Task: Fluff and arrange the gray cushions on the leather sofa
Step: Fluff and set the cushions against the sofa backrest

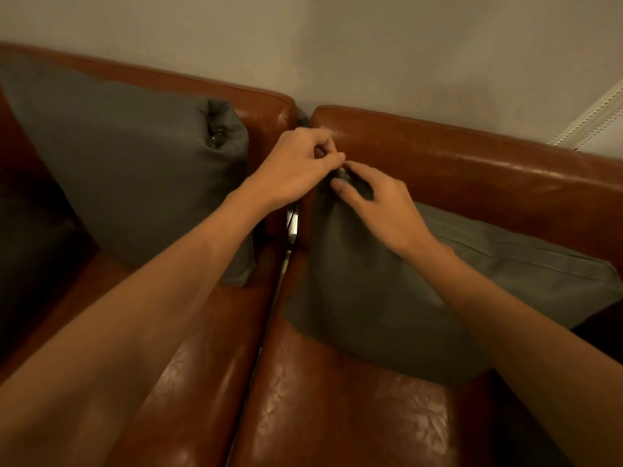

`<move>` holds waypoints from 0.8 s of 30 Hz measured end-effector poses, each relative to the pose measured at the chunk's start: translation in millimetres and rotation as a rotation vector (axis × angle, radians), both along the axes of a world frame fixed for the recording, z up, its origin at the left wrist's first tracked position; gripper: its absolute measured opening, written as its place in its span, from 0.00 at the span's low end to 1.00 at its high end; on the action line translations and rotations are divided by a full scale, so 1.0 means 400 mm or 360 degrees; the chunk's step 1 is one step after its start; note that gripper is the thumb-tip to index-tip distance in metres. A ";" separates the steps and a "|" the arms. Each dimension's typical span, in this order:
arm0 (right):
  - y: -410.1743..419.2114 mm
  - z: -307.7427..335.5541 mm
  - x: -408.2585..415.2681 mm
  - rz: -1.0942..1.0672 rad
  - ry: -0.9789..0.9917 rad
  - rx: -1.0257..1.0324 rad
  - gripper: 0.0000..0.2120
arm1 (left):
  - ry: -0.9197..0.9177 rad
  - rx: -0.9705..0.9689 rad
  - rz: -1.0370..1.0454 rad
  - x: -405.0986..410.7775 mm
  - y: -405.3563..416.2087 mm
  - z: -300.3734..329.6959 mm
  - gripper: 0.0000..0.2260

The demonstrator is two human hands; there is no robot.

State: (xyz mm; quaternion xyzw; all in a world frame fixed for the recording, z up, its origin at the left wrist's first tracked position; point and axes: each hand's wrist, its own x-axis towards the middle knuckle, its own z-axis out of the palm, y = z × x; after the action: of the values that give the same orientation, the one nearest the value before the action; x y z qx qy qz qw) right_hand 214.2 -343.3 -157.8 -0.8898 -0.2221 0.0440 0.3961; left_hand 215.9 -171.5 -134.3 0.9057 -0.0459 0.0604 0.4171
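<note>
The left hand (296,166) and the right hand (377,203) meet at the top corner of the right gray cushion (387,298). The left hand has its fingers curled and pinches the very tip of that corner, where a tiny shiny bit shows, maybe a zip pull, but it is too small to be sure. The right hand holds the bunched cloth just under the tip, with its thumb and fingers wrapped round it. I think a few things could go wrong. If the hands tug too hard on such a small bit of cloth, the seam or the zip could tear. If they let go too soon, the cushion could flop forward onto the seat, as it only leans on the back of the leather sofa (472,153). The corner could also slip down into the dark gap between the two sofa parts, which is right beside it. The right gray cushion looks soft and a bit flat, with folds along its top edge, and its corner is pulled up into a point. It stands on the right seat and leans back. The left gray cushion (135,170) sits on the other seat, well apart from the hands. It looks plump and smooth, with one puckered corner.
</note>
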 end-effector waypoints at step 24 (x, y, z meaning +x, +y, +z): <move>-0.020 0.005 0.028 0.0013 0.0368 0.0357 0.23 | 0.0090 -0.0797 0.0570 -0.158 -0.122 -0.257 0.18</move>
State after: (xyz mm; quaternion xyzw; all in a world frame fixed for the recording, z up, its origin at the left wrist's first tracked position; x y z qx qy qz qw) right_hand 225.3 -351.4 -156.0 -0.8281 -0.1820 0.1226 0.5159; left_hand 152.6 -220.4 -237.2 0.7698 0.1423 0.1171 0.6111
